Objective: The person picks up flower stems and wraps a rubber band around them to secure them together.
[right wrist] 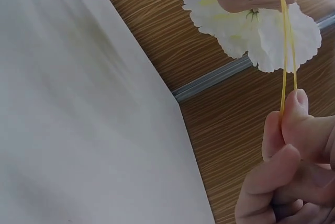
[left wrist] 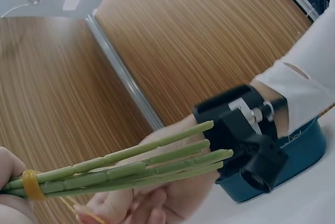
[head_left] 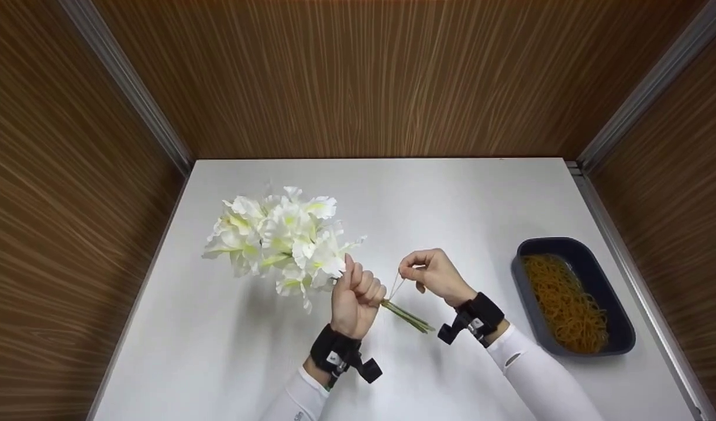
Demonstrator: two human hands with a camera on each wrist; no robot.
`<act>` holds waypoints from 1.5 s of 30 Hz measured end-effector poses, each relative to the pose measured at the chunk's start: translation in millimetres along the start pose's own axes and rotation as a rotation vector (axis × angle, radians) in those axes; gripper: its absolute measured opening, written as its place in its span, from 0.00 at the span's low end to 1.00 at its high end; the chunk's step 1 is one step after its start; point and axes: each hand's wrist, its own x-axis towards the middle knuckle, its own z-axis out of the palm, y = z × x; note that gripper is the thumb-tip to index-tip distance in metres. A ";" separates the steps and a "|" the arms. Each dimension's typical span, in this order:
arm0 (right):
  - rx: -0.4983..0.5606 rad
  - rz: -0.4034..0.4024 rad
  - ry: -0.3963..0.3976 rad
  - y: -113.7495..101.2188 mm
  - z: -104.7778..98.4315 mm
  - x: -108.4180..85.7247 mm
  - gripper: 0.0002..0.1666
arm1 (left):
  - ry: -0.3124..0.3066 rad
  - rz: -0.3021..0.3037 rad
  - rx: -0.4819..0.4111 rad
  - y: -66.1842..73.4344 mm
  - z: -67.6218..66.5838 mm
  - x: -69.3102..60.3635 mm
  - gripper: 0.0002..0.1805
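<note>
My left hand (head_left: pixel 356 298) grips a bunch of white artificial flowers (head_left: pixel 288 234) by the stems, blossoms to the left. Below the fist the green stems (left wrist: pixel 141 171) stick out toward the lower right. A yellow rubber band (left wrist: pixel 33 185) is wound round them close to the left fingers. My right hand (head_left: pixel 437 273) pinches a loop of the rubber band (right wrist: pixel 285 51) between thumb and forefinger. Two taut strands run from that pinch to the stems. The stems inside the left fist are hidden.
A dark blue bin (head_left: pixel 618 318) with a heap of yellow-brown rubber bands (head_left: pixel 563 304) stands on the white table (head_left: pixel 451 199), right of the right hand. Wood-grain panels (head_left: pixel 358 82) enclose the back and both sides.
</note>
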 end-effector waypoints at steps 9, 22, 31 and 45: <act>0.167 0.081 -0.107 28.4 35.2 -9.2 0.05 | 0.060 0.082 -0.026 -0.7 2.5 3.3 0.30; 0.360 0.216 -0.004 45.3 64.0 -52.4 0.01 | 0.099 0.293 -0.016 4.7 -7.3 5.3 0.28; 0.423 0.212 0.226 38.8 53.0 -75.6 0.05 | 0.117 0.333 0.057 3.1 -14.8 8.3 0.29; 0.456 0.200 0.373 33.3 46.5 -82.4 0.07 | 0.084 0.373 0.130 -0.3 -20.1 7.9 0.31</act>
